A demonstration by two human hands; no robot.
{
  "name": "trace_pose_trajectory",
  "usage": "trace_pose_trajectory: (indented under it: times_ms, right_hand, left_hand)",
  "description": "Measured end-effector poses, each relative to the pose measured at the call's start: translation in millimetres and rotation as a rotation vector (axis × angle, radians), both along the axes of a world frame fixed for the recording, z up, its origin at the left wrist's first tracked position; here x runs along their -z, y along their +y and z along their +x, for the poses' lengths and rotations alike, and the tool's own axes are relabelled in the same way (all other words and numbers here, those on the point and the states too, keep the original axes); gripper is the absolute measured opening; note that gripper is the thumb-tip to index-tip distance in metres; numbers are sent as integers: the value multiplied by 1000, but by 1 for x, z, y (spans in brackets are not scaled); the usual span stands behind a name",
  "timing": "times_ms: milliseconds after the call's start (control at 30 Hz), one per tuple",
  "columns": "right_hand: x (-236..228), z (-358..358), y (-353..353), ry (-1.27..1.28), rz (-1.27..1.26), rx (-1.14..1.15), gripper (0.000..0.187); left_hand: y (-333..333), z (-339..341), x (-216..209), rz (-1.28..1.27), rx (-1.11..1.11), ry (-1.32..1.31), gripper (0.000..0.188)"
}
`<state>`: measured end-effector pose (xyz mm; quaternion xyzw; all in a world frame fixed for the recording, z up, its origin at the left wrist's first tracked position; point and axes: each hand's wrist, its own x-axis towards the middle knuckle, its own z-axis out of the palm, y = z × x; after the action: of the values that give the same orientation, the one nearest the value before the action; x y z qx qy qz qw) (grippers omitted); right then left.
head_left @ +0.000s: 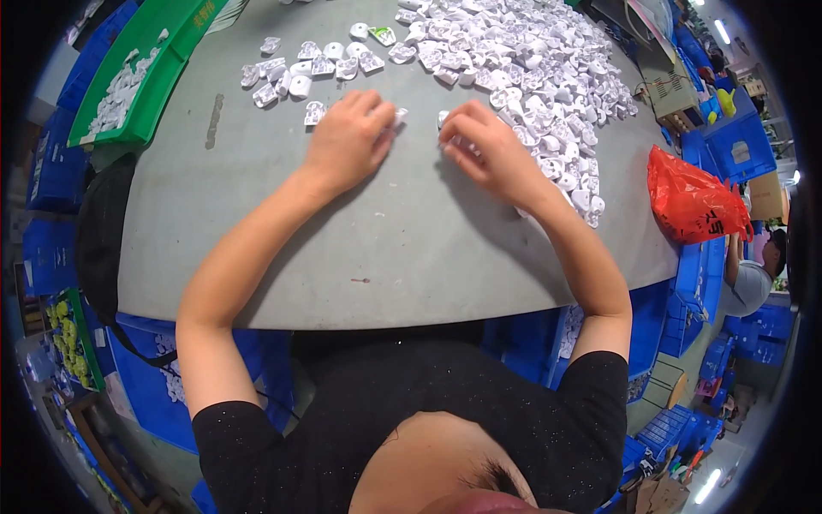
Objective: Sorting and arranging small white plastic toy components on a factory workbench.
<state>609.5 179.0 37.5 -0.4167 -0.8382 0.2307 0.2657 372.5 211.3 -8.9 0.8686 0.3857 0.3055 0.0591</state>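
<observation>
My left hand (349,141) is over the grey table, fingers curled, with a small white plastic part (401,116) showing at its fingertips. Facing it, my right hand (492,147) is bent inward, and another white part (443,119) peeks out by its fingers. Both parts are mostly covered by the fingers. Just beyond the left knuckles lies a loose white part (315,113). A scattered group of similar parts (323,65) sits farther off. The big heap of white moulded parts (548,64) spreads beside and behind my right hand.
At the far left stands a green tray (163,81) holding more white parts. A green-and-white piece (383,36) lies near the heap. A red plastic bag (695,197) hangs by the right edge. Blue crates (514,343) stand below the grey table (368,274). A person (751,278) is at the right.
</observation>
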Motion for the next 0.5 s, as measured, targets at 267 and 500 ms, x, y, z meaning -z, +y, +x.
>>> trace_pose_trajectory:
  times_ms: [267, 500]
  right_hand:
    - [6, -20, -25, 28, 127, -42, 18]
    - [11, -26, -50, 70, -96, -134, 34]
  left_hand:
    - [-13, -41, -11, 91, -107, 10, 14]
    - [-76, -37, -16, 198, 233, 96, 23]
